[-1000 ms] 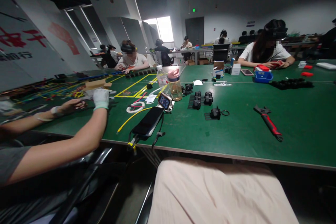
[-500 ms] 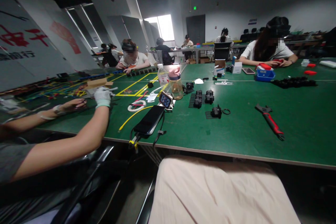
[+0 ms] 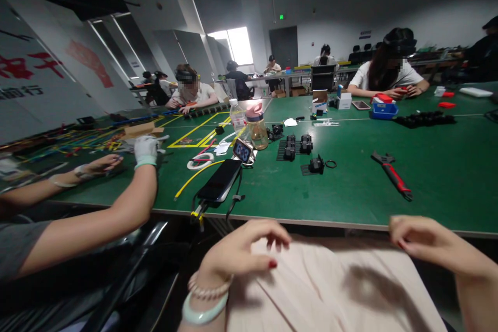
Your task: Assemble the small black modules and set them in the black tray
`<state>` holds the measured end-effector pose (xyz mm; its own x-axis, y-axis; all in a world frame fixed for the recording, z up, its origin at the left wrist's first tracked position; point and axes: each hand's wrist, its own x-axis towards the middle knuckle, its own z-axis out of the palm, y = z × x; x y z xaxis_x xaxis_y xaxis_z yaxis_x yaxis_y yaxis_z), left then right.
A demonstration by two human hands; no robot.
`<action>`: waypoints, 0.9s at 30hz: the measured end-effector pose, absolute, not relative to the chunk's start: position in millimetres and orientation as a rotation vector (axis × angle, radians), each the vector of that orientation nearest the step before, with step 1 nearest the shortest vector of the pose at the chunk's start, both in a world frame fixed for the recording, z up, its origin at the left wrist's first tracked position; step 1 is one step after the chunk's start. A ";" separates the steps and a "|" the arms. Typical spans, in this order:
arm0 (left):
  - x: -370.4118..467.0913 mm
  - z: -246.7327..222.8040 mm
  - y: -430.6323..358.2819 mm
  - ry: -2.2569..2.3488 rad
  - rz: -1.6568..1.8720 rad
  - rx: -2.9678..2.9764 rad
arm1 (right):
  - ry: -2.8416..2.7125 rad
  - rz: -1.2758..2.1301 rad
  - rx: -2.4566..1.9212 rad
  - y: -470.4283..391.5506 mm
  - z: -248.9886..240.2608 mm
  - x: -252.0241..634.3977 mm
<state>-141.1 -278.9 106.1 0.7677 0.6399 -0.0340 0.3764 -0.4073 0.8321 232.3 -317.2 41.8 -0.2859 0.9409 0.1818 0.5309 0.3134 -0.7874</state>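
Observation:
My left hand [image 3: 245,251], with a beaded bracelet and a pale bangle at the wrist, hovers over my lap near the table edge. Its thumb and fingers are apart and nothing is between them. On the right, my right hand [image 3: 422,238] is raised just before the table edge, fingers curled inward; whether it holds anything is hidden. Beyond the hands, black parts with prongs [image 3: 290,148] and a single one [image 3: 316,165] beside a black ring [image 3: 330,164] lie on the green table [image 3: 342,192]. A red-handled adjustable wrench [image 3: 395,176] lies to the right.
A black phone [image 3: 220,181] with cables, a lit clock display [image 3: 242,151] and a pink-lidded bottle [image 3: 257,127] stand left of centre. A neighbour's gloved hand [image 3: 146,151] and bare hand are at far left. A blue box [image 3: 384,109] sits farther back.
Both my hands have come into view from below, over my lap. The view has shifted slightly, and the neighbour's gloved hand sits a little lower and farther left.

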 end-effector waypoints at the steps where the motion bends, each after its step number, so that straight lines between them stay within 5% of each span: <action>1: -124.7 99.2 -257.4 0.805 0.434 2.049 | -1.933 0.837 -1.276 -290.7 43.9 224.1; 9: -27.8 32.2 -124.2 1.018 0.883 2.162 | -1.536 0.421 -1.247 -118.7 3.0 175.3; 27: 2.6 9.6 -37.7 0.854 0.659 2.173 | -1.896 0.291 -1.316 -58.4 -37.0 164.9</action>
<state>2.6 -37.7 9.6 0.6532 0.7313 0.1963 0.3750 -0.5376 0.7552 164.9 -58.4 -37.0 -0.1461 0.8683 0.4740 0.6863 0.4340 -0.5836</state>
